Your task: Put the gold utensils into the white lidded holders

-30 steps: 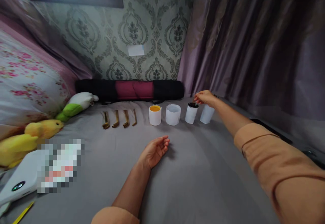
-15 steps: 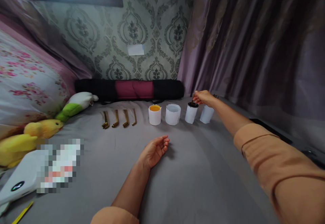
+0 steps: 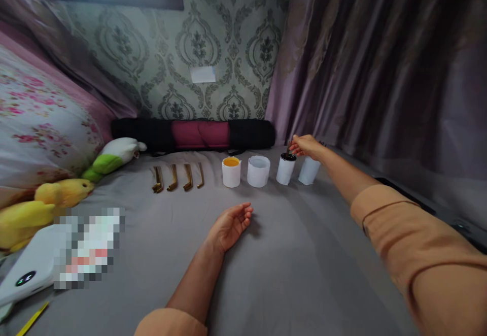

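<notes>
Your right hand (image 3: 307,146) pinches a thin, near-upright stick (image 3: 288,146) at the dark-rimmed cup's (image 3: 285,172) mouth; your empty left hand (image 3: 230,226), fingers loosely curled, lies farther off.

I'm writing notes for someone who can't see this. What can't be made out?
All in the head view:
Slim item at the fingertips of the right hand: too small and dark to identify.
Dark-rimmed cup: its inside is too dark to read.
Rightmost white container: its top is largely hidden by the right hand and wrist.
Pixelated patch: pixelation masks what lies there.
Yellow strip: cut off by the bottom edge.
</notes>
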`<state>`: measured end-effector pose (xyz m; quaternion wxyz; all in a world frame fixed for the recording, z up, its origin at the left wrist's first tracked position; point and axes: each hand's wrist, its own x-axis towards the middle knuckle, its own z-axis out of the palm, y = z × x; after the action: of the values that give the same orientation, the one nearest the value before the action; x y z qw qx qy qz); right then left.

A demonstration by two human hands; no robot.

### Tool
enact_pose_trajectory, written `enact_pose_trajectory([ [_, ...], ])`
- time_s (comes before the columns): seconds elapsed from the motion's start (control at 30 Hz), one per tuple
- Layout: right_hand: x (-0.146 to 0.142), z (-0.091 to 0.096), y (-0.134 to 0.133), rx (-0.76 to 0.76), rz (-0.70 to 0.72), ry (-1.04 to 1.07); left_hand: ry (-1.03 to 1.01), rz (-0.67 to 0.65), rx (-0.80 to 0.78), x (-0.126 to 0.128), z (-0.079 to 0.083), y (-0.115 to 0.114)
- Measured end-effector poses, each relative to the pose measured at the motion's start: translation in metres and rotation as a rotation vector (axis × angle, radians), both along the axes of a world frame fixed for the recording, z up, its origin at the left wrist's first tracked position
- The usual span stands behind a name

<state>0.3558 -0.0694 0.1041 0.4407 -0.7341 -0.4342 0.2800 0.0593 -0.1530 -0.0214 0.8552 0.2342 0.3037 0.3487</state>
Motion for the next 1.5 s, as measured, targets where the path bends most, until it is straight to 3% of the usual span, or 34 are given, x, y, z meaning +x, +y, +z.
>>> enact_pose_trajectory([
  [0.57,0.002,0.008,-0.007,0.044,-0.025,0.006,0.007,0.012,-0.011,0.001,0.004,-0.002],
  [1.03,0.000,0.011,-0.011,0.226,-0.225,0.025,0.000,0.013,-0.007,0.000,0.001,-0.001],
  [1.3,-0.011,0.018,-0.028,0.231,-0.201,0.139,0.007,0.016,-0.009,-0.001,0.002,-0.001],
  [1.5,-0.019,0.012,-0.042,0.193,-0.142,0.182,0.004,0.010,-0.012,-0.001,0.001,-0.001],
])
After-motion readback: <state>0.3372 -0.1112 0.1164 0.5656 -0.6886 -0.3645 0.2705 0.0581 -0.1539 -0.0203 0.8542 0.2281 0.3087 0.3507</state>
